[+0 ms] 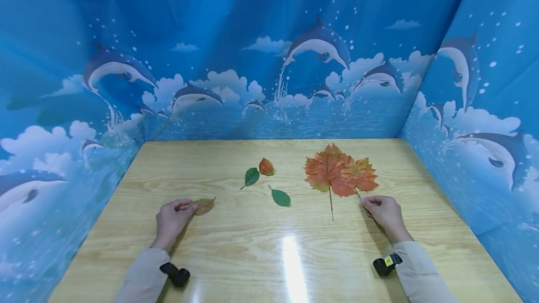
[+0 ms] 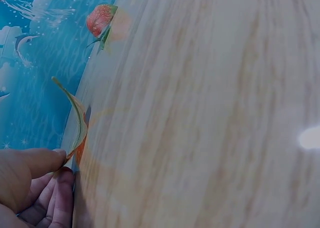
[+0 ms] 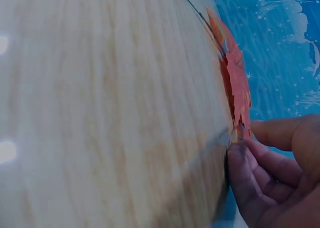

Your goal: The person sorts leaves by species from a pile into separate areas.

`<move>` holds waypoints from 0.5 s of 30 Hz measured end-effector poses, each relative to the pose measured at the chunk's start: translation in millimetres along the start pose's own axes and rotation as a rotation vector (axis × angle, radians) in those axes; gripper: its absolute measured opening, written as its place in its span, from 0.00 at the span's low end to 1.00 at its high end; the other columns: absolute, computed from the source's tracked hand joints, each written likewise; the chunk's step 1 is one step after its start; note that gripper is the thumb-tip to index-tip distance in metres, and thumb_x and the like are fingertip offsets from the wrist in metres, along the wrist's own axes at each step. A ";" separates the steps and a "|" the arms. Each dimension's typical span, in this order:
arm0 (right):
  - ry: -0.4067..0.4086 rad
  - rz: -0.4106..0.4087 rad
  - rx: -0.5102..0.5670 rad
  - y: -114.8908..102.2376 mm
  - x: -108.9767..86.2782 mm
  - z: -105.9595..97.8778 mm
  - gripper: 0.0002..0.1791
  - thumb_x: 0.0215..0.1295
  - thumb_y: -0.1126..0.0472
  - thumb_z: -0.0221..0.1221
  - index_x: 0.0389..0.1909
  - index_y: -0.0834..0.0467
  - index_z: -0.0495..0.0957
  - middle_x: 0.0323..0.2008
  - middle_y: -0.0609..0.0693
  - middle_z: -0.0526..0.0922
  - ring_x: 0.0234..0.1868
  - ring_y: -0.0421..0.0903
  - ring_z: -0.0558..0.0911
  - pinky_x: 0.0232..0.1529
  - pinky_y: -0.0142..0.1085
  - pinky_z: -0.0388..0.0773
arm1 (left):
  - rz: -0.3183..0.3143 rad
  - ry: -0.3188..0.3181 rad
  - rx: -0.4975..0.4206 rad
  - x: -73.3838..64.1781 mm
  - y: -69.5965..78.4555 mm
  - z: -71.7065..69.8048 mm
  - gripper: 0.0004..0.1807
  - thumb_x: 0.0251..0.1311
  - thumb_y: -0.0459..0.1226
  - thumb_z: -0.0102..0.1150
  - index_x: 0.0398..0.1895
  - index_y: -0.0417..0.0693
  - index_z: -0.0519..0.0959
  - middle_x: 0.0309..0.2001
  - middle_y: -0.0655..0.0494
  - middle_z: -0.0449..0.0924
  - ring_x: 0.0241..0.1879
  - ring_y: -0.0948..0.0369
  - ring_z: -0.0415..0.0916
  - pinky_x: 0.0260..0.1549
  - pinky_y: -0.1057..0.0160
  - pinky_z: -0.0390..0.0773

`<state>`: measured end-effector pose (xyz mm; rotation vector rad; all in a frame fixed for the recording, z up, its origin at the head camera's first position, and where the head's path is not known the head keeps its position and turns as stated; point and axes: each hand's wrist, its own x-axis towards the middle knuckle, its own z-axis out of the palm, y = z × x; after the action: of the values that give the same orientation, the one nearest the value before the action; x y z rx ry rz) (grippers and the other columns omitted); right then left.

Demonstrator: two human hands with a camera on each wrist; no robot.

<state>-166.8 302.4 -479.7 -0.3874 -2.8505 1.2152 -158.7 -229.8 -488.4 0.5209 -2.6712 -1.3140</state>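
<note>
Between thumb and fingers, my left hand [image 1: 174, 219] pinches the tip of a yellowish-brown leaf [image 1: 204, 206]; in the left wrist view this leaf [image 2: 80, 123] looks curled, its stem pointing away from the hand. My right hand [image 1: 384, 214] pinches the thin stem of an orange-and-green maple leaf [image 1: 361, 174] at the right. That leaf partly overlaps a larger red-orange maple leaf [image 1: 326, 169], whose long stem points toward me. In the right wrist view the maple leaves [image 3: 237, 78] show edge-on beyond the fingertips.
Mid-table lie a small red leaf [image 1: 266, 167], a dark green leaf [image 1: 251, 176] and another green leaf [image 1: 280, 198]. Blue dolphin-printed sheets [image 1: 236, 50] stand behind and at both sides of the wooden table [image 1: 236, 256]. Each wrist wears a black camera.
</note>
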 end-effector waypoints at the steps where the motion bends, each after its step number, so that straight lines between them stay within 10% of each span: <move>1: 0.006 -0.004 -0.003 -0.3 -0.9 -0.9 0.18 0.67 0.55 0.59 0.44 0.68 0.82 0.28 0.53 0.85 0.25 0.40 0.80 0.26 0.32 0.75 | -0.001 -0.001 0.000 -0.1 0.0 -0.2 0.17 0.57 0.40 0.66 0.45 0.39 0.83 0.36 0.48 0.85 0.30 0.67 0.77 0.35 0.67 0.71; 15: 0.073 -0.113 0.047 -49.7 8.3 0.9 0.22 0.68 0.50 0.57 0.48 0.65 0.81 0.41 0.60 0.84 0.38 0.49 0.82 0.32 0.34 0.76 | 0.009 0.011 0.010 -0.7 -0.5 0.8 0.15 0.56 0.40 0.66 0.43 0.39 0.83 0.35 0.48 0.85 0.30 0.65 0.77 0.35 0.67 0.71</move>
<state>-185.8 270.6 -445.6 -0.2602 -2.7364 1.2185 -158.1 -229.1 -489.2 0.5154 -2.6691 -1.2923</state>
